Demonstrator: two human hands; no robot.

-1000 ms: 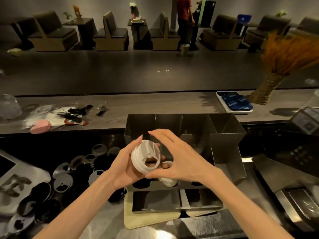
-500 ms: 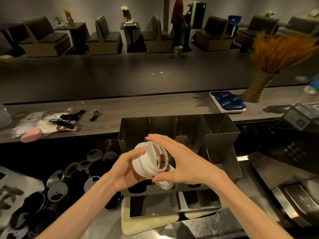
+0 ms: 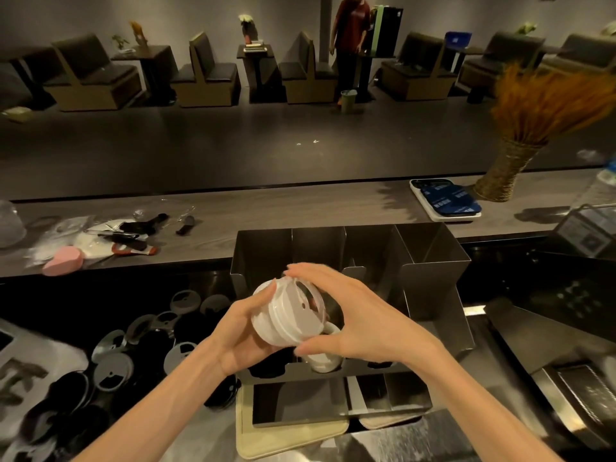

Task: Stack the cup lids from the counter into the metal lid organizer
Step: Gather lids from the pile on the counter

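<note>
A short stack of white cup lids [image 3: 286,315] is tilted on its side above the metal lid organizer [image 3: 430,261]. My left hand [image 3: 240,331] grips the stack from the left and below. My right hand [image 3: 353,315] curls over its top and right side, thumb under it. More white lids [image 3: 321,360] sit in a middle slot of the organizer, just beneath the held stack. Several black and grey lids [image 3: 110,371] lie loose on the lower counter to the left.
The upper counter holds a pink sponge [image 3: 63,260], scissors and wrappers [image 3: 116,235] at left, a tray of blue packets [image 3: 446,201] and a woven vase [image 3: 503,175] at right. A beige mat [image 3: 266,438] lies under the organizer. A person [image 3: 350,38] stands far back.
Both hands have turned the white lid stack from facing me to lying more on its side and lowered it slightly toward the organizer's middle slot.
</note>
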